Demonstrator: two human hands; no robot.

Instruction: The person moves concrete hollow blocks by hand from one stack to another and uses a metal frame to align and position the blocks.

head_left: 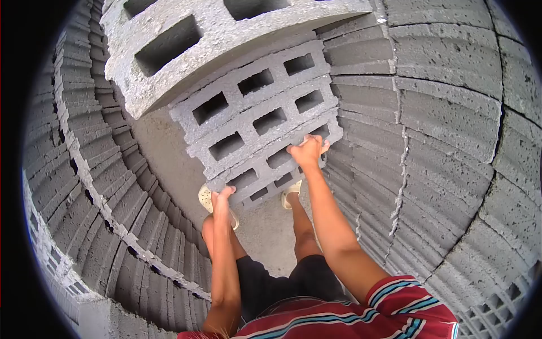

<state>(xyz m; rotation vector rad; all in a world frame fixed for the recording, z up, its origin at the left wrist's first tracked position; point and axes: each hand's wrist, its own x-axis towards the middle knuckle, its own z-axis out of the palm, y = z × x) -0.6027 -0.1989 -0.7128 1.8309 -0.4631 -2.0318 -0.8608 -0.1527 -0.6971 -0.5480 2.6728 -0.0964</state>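
Observation:
Grey hollow concrete blocks stand in a stack in front of me, their rectangular holes facing up. Both my hands are on the nearest block [261, 168] of the row. My left hand [223, 193] grips its left end, thumb on top and the other fingers mostly hidden. At the right end, my right hand [308, 151] is closed over the block's edge beside a hole. Behind it are further blocks [247, 124] of the same kind, pressed side by side. A larger-looking block [210, 44] sits higher, at the top of the view.
Tall walls of stacked blocks rise close on the left [90, 164] and right [446, 118]. My feet, in pale clogs [205, 198], are on the concrete floor [265, 234] under the near block. More blocks with holes [497, 302] lie at the lower right.

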